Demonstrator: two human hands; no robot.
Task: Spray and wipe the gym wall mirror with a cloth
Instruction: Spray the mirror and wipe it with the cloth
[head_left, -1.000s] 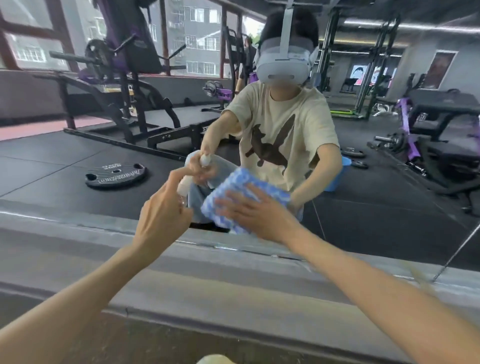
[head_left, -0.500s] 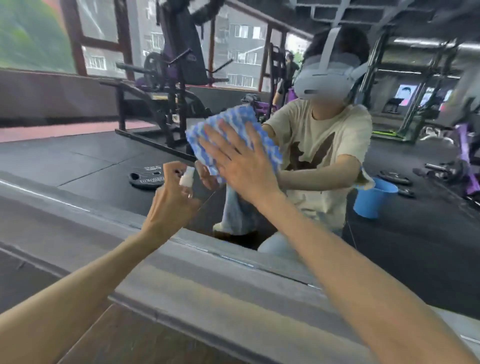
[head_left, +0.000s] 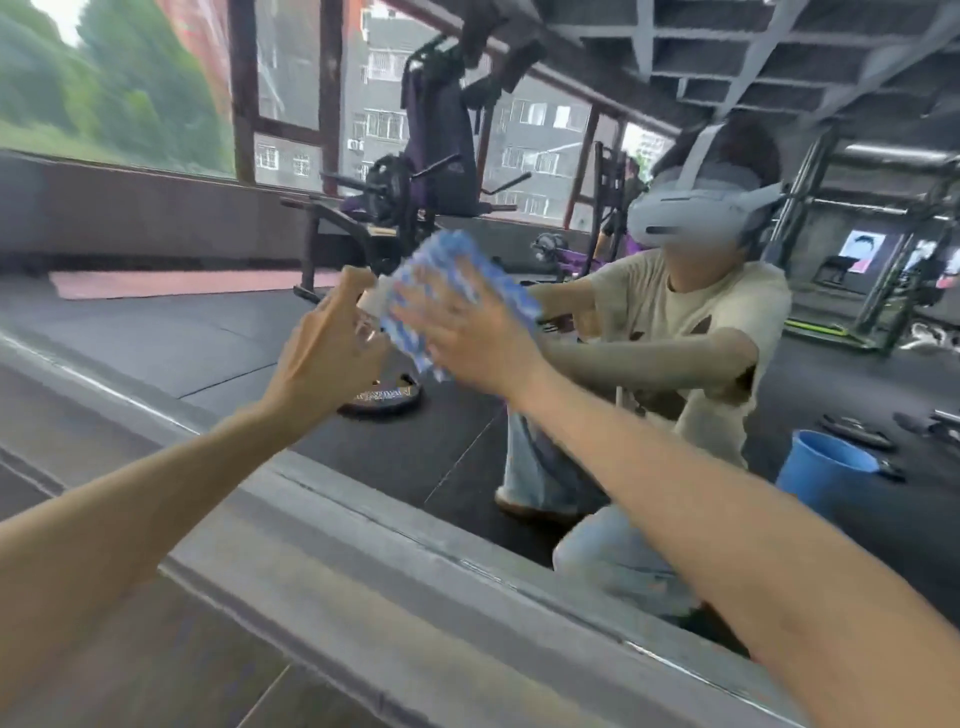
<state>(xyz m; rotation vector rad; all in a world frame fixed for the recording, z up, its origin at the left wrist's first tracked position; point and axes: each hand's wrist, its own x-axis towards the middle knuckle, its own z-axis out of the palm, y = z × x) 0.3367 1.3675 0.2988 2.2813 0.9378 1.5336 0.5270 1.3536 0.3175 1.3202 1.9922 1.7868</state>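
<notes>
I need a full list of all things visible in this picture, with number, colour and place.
Large wall mirror: one, reflective, fills the upper view.
Grey mirror ledge: one, grey, diagonal below the glass.
Blue-and-white checked cloth: one, blue and white, flat on the mirror under the right hand.
Small white spray bottle: one, white, in the left hand, mostly hidden.
Black round weight plate: one, black, reflected, below the hands.
Blue plastic bucket: one, blue, reflected, far right.
Purple-and-black gym machine: one, reflected, beside the windows.
Left hand: one, grips the spray bottle.
Right hand: one, fingers spread, presses the cloth.
</notes>
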